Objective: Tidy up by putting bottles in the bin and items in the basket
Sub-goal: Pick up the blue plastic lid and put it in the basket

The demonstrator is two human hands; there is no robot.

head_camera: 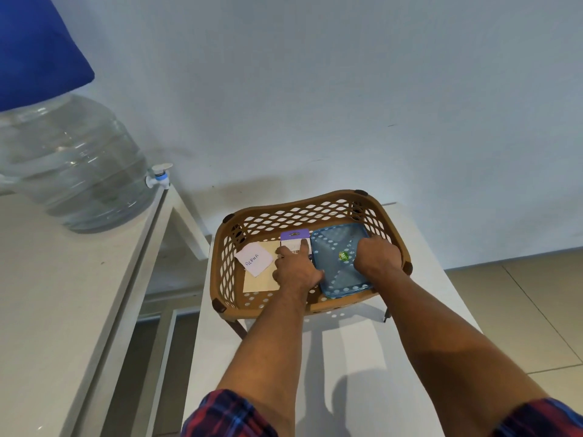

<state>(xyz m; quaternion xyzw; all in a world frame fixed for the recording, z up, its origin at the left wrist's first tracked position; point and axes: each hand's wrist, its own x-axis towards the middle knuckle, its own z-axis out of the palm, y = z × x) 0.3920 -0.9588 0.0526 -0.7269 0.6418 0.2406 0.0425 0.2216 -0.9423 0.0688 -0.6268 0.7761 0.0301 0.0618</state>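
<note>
A brown lattice basket on short legs stands on a white table against the wall. Inside lie a tan card with a white note on it, a purple-topped packet and a blue perforated tray. My left hand is inside the basket, its index finger pressing on the purple-topped packet. My right hand rests on the blue tray's right side, fingers curled over its edge. No bottle or bin is in view.
A large clear water jug with a white tap and a blue cover stands on a higher white counter at the left. A gap separates counter and table. Tiled floor lies to the right.
</note>
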